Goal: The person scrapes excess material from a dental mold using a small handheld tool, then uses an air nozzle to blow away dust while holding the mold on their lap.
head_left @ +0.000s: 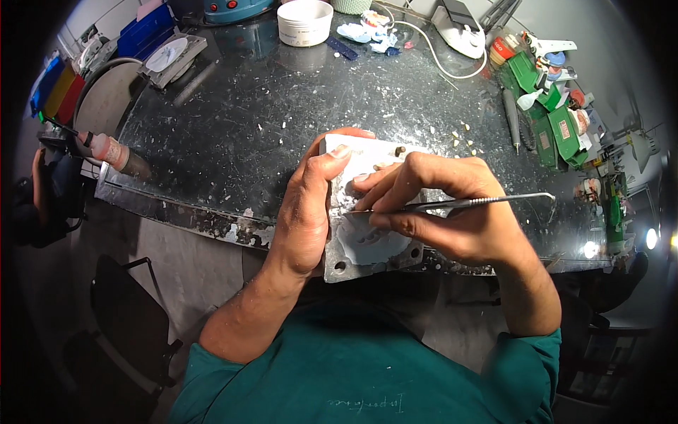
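Both my hands work at a metal dental flask half [361,271] filled with white plaster [378,246], at the near edge of the bench. My left hand [305,205] grips its left side, thumb over the top face and fingers round the far edge. In a pinch, my right hand [452,201] holds a thin metal dental carver [519,198]. The carver's handle points right and ends in a hooked tip; its working end is on the plaster, partly hidden by my fingers. A small dark pin [400,150] stands at the flask's far right corner.
White crumbs [462,134] lie on the dark bench [233,141]. A white tub [305,21] stands at the back; a pink bottle [107,150] is at left. Green trays [561,131], dental models [587,189] and a handpiece [511,116] line the right. A person sits far left.
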The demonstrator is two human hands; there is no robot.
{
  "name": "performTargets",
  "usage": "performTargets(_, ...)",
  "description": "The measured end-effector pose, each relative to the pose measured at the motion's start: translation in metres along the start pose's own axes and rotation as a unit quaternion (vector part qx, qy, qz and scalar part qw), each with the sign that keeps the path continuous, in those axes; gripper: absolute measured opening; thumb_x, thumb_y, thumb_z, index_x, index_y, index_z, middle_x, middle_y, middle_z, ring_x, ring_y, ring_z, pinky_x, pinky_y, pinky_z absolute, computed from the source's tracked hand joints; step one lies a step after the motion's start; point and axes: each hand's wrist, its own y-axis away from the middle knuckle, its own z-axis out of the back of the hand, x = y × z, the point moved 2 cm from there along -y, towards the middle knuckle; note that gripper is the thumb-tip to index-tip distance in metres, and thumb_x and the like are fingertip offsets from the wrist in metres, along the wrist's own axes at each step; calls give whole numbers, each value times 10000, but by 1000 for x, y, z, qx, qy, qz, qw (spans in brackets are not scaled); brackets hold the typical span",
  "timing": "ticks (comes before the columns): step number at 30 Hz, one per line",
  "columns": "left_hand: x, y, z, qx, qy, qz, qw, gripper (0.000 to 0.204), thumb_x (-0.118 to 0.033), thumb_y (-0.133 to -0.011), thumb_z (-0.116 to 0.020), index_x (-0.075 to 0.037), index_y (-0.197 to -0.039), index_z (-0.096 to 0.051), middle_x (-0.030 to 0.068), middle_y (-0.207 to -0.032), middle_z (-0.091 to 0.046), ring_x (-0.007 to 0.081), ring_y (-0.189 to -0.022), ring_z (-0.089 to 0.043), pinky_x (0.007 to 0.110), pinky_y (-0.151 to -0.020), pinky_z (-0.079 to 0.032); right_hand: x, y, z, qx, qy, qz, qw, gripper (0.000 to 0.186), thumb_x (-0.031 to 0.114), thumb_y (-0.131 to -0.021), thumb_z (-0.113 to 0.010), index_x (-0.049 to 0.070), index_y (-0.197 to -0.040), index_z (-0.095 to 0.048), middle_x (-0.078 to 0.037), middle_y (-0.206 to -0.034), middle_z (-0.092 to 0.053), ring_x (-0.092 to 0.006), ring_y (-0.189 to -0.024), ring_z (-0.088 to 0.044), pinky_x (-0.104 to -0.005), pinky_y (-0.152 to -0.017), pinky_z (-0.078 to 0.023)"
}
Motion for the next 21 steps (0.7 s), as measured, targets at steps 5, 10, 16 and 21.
performTargets(5,0,-2,0,-18,-58,-26,998,466,-323,-1084,-456,-2,-1381,-616,126,-1300,-680,189,-1212,-635,332,-1096,-472,-2,0,0,-12,-33,-9,999,151,-4,-865,-864,9,-882,-714,-137,-985,-828,-291,-1189,-764,-435,-1014,-601)
performTargets(10,-1,-2,1,-34,-88,-34,995,468,-317,-1084,-450,2,-1386,-612,129,-1299,-682,190,-1207,-638,333,-1095,-474,-3,-1,-2,-1,-22,16,1000,140,28,-889,-845,37,-964,-727,-83,-990,-816,-264,-1107,-790,-386,-942,-623)
performTargets(16,1,-2,0,-11,-34,-23,999,471,-324,-1084,-451,0,-1387,-609,128,-1292,-683,190,-1198,-645,335,-1082,-487,-10,1,-1,-21,-75,18,997,147,33,-893,-849,27,-964,-720,-100,-1006,-815,-264,-1090,-794,-392,-918,-630)
performTargets(21,0,-1,1,-23,-59,-23,998,462,-330,-1084,-459,-14,-1388,-605,130,-1275,-689,186,-1179,-658,329,-1055,-510,1,-1,0,1,-48,-21,999,182,10,-892,-861,19,-869,-680,-153,-1005,-827,-290,-1206,-760,-448,-1032,-589)
